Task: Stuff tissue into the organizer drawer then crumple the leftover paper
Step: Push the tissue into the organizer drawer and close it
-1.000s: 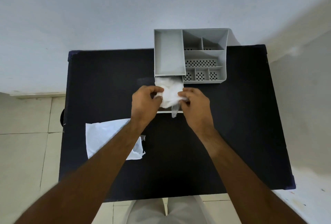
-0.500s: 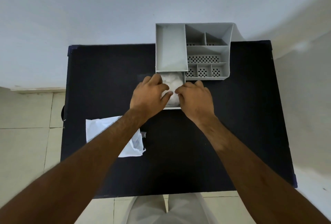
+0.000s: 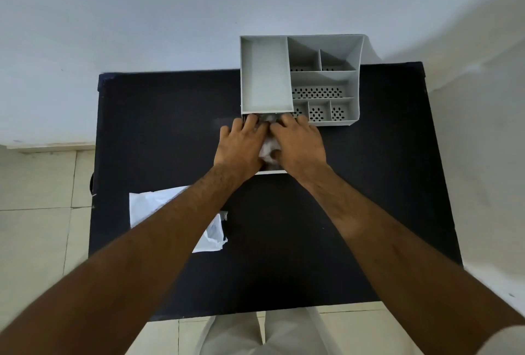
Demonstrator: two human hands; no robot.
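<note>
A grey organizer (image 3: pixel 298 79) with several compartments stands at the far edge of the black table (image 3: pixel 159 133). Its drawer (image 3: pixel 271 172) is pulled out toward me from the left section. White tissue (image 3: pixel 268 150) fills the drawer and shows between my hands. My left hand (image 3: pixel 241 145) and my right hand (image 3: pixel 299 145) lie side by side, palms down, pressing on the tissue, fingertips reaching under the organizer's body. A white sheet of leftover paper (image 3: pixel 150 204) lies flat at the table's near left, partly hidden by my left forearm.
A light wall stands right behind the organizer. Tiled floor shows left of the table and below its near edge. My legs show at the bottom of the view.
The tissue was held up above the drawer by both hands; now it is pushed down inside, and my hands have slid farther toward the organizer, covering most of it.
</note>
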